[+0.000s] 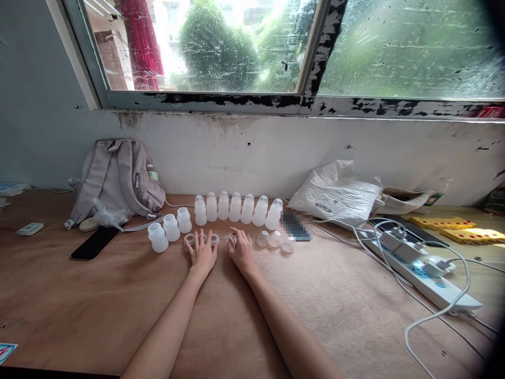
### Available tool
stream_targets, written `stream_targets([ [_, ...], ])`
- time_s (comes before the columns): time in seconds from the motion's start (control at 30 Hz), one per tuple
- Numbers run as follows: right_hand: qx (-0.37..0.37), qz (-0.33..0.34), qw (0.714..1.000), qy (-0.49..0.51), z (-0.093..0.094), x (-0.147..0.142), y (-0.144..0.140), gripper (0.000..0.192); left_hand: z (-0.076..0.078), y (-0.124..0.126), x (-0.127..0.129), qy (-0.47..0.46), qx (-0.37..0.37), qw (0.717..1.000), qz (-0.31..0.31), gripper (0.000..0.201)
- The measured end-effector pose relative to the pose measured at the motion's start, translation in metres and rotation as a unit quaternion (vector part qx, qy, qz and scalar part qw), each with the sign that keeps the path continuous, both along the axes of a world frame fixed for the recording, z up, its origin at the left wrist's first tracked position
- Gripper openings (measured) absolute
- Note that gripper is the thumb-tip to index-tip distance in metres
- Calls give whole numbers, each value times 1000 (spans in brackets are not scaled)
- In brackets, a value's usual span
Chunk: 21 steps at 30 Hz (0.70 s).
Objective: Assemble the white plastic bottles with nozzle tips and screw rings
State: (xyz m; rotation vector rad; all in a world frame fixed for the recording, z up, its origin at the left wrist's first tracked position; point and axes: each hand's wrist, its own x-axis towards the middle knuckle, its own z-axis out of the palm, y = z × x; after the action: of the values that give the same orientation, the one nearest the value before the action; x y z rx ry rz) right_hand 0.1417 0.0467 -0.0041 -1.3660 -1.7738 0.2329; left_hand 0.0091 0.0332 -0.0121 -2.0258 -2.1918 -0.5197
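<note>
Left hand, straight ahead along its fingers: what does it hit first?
The left hand points toward the wall. Its fingertips already rest among the clear rings; past them, likely the capped white bottles, though depth is hard to judge.

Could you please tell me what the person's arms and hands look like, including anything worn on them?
Both forearms are bare, with no sleeve in view. The left hand and right hand wear no gloves, and no watch, bracelet or ring can be seen. The arms are slim; the fingernails are too small to judge.
</note>
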Motion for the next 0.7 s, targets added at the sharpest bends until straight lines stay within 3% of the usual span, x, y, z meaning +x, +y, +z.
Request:
stream_targets([
  [0.13, 32, -74, 982, 173, 4, 11, -2, 27, 0, 0, -2, -9, -6, 1000, -6, 51],
  [0.23, 6, -96, 969, 226, 5, 20, -5, 21, 0, 0, -2, -14, -13, 1000, -9, 51],
  [0.4, -92, -7, 983, 157, 4, 32, -9, 22, 0, 1, -4, -10, -23, 1000, -15, 52],
  [0.5, -98, 40, 992, 72, 3, 36, -11, 23, 0, 0, -4, -7, -16, 1000, -13, 53],
  [0.6, -79, 42, 995, 32, 2, 38, -11, 25, 3, -3, -2, -2, 2, 1000, -24, 56],
  [0.7, -91, 23, 995, 35, 2, 38, -10, 26, 8, -7, 2, 19, 27, 996, -88, 54],
])
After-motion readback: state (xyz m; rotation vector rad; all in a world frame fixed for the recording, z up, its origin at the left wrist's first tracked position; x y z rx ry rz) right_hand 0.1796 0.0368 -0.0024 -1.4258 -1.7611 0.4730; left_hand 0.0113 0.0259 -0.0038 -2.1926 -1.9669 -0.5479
